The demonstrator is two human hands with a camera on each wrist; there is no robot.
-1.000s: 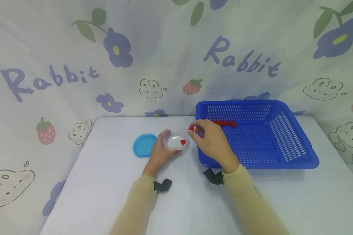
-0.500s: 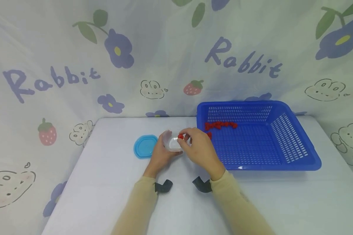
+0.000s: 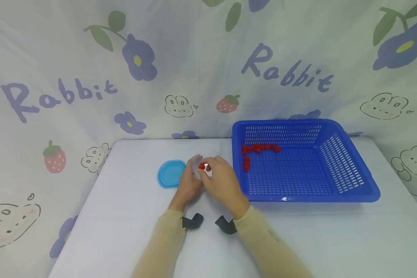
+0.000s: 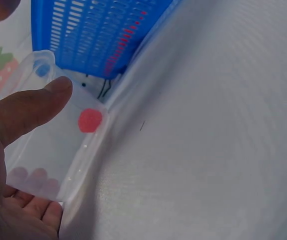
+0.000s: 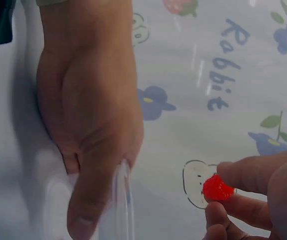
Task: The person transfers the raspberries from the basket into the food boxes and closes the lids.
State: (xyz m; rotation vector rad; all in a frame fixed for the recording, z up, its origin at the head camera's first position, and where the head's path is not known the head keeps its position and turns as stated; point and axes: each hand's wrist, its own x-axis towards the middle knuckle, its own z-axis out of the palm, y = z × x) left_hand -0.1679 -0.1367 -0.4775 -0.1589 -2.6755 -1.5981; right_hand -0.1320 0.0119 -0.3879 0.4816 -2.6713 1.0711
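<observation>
A clear plastic container is gripped by my left hand, its thumb along the wall and the other fingers beneath. One red, bumpy raspberry shows through the container near its bottom in the left wrist view. Between thumb and fingertips, my right hand pinches another raspberry. In the head view this pinched raspberry is at the container's opening, and the right hand hides much of the container.
A light blue lid lies on the white table just left of the left hand. To the right stands a blue slotted basket, with a row of raspberries at its back left and a shorter group by its left wall.
My right hand has moved left from beside the basket to the container, carrying the pinched raspberry. The left hand stays in place with the container. More raspberries in the basket are now uncovered.
</observation>
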